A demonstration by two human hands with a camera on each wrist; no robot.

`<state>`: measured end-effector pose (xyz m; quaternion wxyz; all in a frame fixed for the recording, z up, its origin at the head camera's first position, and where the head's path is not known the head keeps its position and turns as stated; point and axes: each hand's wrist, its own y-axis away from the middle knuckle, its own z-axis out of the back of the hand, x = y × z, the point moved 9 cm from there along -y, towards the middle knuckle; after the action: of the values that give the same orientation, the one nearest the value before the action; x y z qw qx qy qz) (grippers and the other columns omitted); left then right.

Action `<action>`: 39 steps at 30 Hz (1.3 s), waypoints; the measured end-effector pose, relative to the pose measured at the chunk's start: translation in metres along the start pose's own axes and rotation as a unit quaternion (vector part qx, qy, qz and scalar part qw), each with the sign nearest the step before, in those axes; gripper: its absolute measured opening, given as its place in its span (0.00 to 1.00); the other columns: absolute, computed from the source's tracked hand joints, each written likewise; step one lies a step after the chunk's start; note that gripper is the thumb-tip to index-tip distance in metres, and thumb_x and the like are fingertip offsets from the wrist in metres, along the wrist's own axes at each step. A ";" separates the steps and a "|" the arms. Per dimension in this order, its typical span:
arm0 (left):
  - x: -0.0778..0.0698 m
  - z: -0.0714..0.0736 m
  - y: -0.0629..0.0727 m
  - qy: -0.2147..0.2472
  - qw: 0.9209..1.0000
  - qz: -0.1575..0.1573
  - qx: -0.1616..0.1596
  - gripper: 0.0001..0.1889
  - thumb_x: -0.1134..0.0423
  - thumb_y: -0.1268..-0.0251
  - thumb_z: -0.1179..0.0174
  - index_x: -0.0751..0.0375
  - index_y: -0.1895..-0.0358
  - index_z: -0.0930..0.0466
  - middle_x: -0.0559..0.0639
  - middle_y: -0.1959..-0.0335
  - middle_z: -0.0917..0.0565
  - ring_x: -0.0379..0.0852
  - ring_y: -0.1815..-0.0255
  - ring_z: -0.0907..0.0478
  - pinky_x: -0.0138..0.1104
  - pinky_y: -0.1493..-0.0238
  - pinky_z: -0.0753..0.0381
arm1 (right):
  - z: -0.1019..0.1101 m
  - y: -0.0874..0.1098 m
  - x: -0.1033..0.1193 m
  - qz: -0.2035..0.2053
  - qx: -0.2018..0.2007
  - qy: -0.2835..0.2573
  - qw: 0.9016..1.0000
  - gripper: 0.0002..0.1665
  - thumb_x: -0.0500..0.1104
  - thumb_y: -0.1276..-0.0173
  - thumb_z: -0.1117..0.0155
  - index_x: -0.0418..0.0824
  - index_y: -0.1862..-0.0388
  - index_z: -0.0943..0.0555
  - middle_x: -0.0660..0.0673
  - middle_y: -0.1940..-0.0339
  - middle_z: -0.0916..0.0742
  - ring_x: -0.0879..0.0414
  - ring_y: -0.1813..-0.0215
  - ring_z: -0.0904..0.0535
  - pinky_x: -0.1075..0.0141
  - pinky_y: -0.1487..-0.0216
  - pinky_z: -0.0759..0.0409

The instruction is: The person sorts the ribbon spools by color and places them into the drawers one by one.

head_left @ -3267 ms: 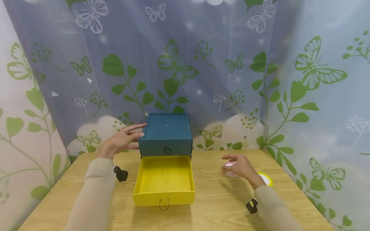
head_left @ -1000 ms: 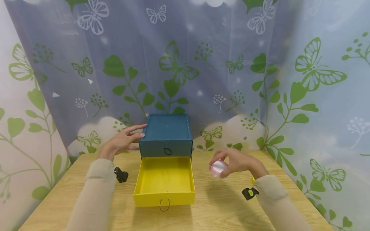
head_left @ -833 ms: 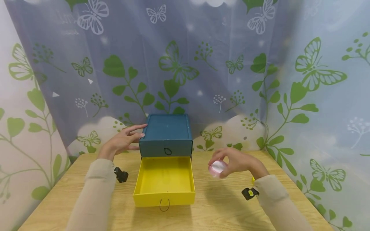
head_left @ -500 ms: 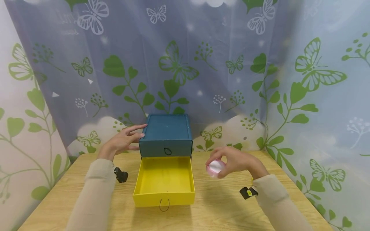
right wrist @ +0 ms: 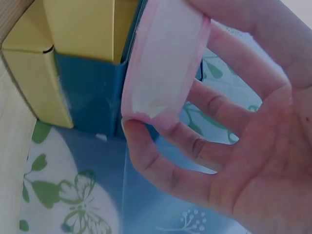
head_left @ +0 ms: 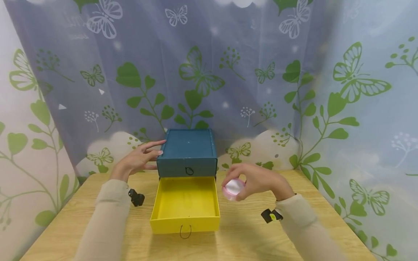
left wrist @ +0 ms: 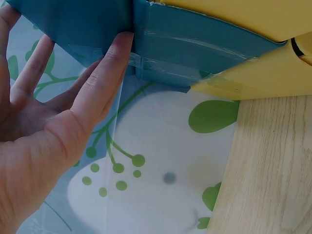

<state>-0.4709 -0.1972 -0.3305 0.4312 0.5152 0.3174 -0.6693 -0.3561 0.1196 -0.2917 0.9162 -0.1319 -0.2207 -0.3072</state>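
A small chest with a blue body (head_left: 187, 143) stands on the table, its upper blue drawer front (head_left: 173, 167) pushed in. The lower yellow drawer (head_left: 184, 225) is pulled out, with nothing visible inside. My left hand (head_left: 138, 159) rests its extended fingers against the chest's left side; the left wrist view shows the fingertips on the blue wall (left wrist: 180, 53). My right hand (head_left: 256, 179) pinches a pink roll (head_left: 234, 186), which looks like tape and has a white face, between thumb and fingers. It is held above the table, just right of the yellow drawer.
The wooden table (head_left: 107, 232) reaches back to a patterned curtain (head_left: 209, 72). Black wrist cameras hang at my left sleeve (head_left: 111, 206) and right sleeve (head_left: 300, 217). A loop handle (head_left: 185, 236) sticks out from the yellow drawer's front.
My right hand has picked up the pink roll and carried it left towards the drawer. The yellow-rimmed white disc behind it is now hidden by my right arm. My left hand stays put.
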 end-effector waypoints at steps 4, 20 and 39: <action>-0.001 0.000 0.001 0.000 1.000 -0.001 0.000 0.38 0.51 0.22 0.41 0.45 0.15 0.49 0.65 0.14 0.56 0.72 0.16 0.55 0.62 0.24 0.32 | -0.004 -0.010 0.009 0.005 0.011 0.025 1.000 0.24 0.39 0.46 0.19 0.50 0.48 0.10 0.48 0.45 0.14 0.51 0.45 0.23 0.62 0.48 0.17; -0.001 0.000 0.001 -0.004 1.000 0.001 0.001 0.38 0.50 0.21 0.42 0.44 0.15 0.49 0.65 0.14 0.56 0.72 0.15 0.56 0.64 0.24 0.34 | -0.018 -0.043 0.038 0.017 0.047 0.035 0.998 0.22 0.40 0.45 0.20 0.51 0.49 0.09 0.48 0.43 0.15 0.52 0.45 0.23 0.63 0.46 0.18; -0.001 -0.001 0.001 -0.016 1.000 0.004 0.000 0.38 0.50 0.21 0.43 0.44 0.15 0.49 0.65 0.14 0.56 0.72 0.15 0.56 0.60 0.26 0.28 | -0.033 -0.078 0.037 0.014 0.094 0.057 0.994 0.23 0.41 0.45 0.19 0.49 0.48 0.09 0.49 0.48 0.14 0.56 0.52 0.24 0.72 0.55 0.21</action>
<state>-0.4693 -0.1960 -0.3295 0.4391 0.5052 0.3085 -0.6759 -0.3674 0.0279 -0.2945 0.9400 -0.0304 -0.1937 -0.2793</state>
